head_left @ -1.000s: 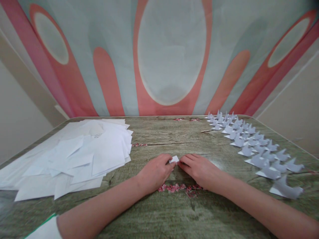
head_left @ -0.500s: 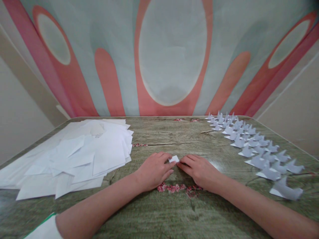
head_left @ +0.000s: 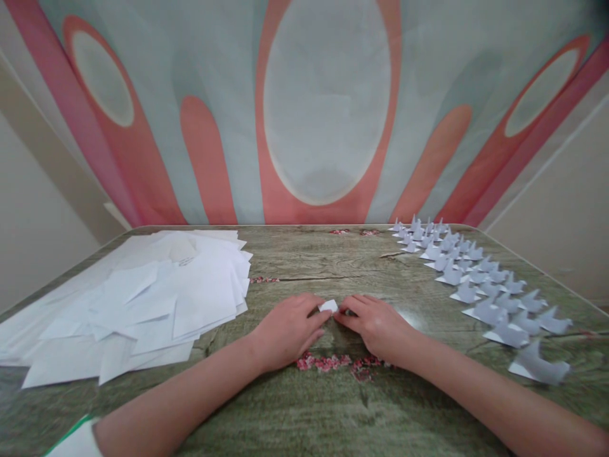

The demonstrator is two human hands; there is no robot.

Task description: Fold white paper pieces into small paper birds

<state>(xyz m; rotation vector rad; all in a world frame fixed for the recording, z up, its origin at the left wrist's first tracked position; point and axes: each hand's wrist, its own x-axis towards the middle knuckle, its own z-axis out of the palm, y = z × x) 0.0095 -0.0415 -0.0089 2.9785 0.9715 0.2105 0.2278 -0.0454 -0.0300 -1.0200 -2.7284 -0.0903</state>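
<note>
A small folded piece of white paper (head_left: 328, 306) lies low over the middle of the table, between my two hands. My left hand (head_left: 291, 330) grips its left side, with fingers behind and thumb in front. At its right corner, the fingertips of my right hand (head_left: 375, 322) are pinched together on the paper. My fingers cover part of the paper, so its full shape and folds cannot be made out.
Loose white paper sheets (head_left: 209, 285) are heaped on the left of the wood-patterned table (head_left: 304, 406). Rows of folded paper birds (head_left: 488, 309) stand along the right side, the nearest bird (head_left: 540, 365) close to the right edge. A patterned backdrop (head_left: 328, 101) hangs behind.
The view has shifted slightly, so everything sits a little further left and lower. My right thumb and fingers have closed in a bit at the paper's right corner; both hands still hold it.
</note>
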